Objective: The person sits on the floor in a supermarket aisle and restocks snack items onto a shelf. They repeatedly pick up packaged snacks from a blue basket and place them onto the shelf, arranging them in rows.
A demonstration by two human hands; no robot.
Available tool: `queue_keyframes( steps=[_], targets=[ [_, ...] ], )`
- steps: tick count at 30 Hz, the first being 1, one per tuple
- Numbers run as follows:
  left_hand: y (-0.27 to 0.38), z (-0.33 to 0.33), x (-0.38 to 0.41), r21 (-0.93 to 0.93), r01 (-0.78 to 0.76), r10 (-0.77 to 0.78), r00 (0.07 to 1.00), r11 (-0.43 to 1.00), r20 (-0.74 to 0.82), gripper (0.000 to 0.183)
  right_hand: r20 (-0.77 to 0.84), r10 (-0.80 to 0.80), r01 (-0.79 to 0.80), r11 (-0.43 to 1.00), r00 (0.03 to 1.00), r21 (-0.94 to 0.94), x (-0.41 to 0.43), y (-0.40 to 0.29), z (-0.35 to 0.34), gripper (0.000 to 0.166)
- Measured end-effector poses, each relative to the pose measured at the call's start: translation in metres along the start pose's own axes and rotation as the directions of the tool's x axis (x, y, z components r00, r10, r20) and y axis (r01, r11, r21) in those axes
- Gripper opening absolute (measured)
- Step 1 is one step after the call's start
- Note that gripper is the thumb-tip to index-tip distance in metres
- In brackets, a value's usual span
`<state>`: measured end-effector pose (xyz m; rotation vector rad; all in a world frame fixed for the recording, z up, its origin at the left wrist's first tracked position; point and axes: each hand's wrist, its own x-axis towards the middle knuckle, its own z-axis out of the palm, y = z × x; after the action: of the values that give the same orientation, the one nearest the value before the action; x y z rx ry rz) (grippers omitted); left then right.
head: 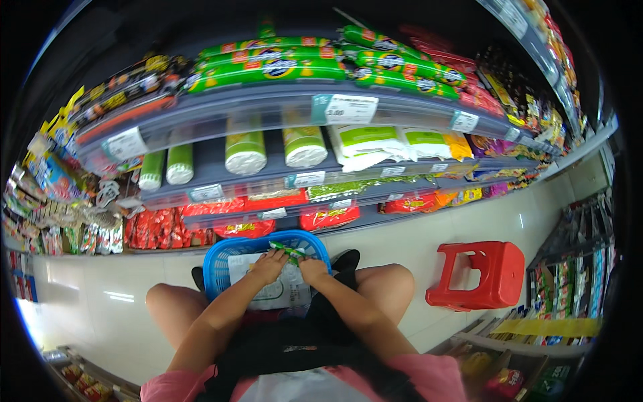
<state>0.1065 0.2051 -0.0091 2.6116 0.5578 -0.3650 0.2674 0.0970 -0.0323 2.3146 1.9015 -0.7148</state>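
Over the blue plastic basket [213,269], a small green packet [290,249] lies between my two hands. My left hand [269,267] has its fingers bent over the packet's left side. At the packet's right end, my right hand [313,271] grips it, with the fingertips partly hidden. Beneath both hands is a white cardboard box [271,297] with printing on it, inside the basket. The basket stands on the floor between my bent knees, close against the lowest shelf.
Shelves rise ahead, with green sausage-shaped packs [306,70] on top, green-and-white cylindrical packs [244,151] below, and red packets [329,217] lowest. A red plastic stool [497,276] is on the tiled floor [482,223] to the right. Other stocked racks [562,286] stand beyond it.
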Motion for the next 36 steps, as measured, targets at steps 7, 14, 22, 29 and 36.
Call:
queue_keyframes(
  steps=[7,14,22,29,36],
  targets=[
    [0.003,0.002,0.002,-0.003,0.045,-0.044,0.994,0.999,0.100,0.039,0.209,0.016,-0.008,0.999,0.978,-0.037,-0.011,-0.011,0.015,0.027],
    [-0.015,0.032,-0.020,0.111,0.054,-0.086,0.947,0.992,0.311,0.033,0.253,-0.095,0.086,0.995,0.963,0.045,-0.015,-0.019,0.012,0.019],
    [-0.013,-0.072,-0.086,-0.317,0.052,-0.016,0.993,0.947,0.115,0.033,0.027,-0.321,0.321,0.947,0.947,0.016,-0.039,-0.032,-0.107,0.021],
    [0.070,-0.313,-0.162,-0.027,-0.285,0.228,0.817,0.958,-0.530,0.033,-0.502,-0.488,0.536,0.842,0.714,-0.058,-0.125,-0.051,-0.342,0.028],
    [0.109,-0.479,-0.167,0.344,-0.116,0.349,0.543,0.932,-0.764,0.028,-0.755,-0.563,0.435,0.804,0.336,-0.406,-0.130,-0.078,-0.510,0.030]
  ],
)
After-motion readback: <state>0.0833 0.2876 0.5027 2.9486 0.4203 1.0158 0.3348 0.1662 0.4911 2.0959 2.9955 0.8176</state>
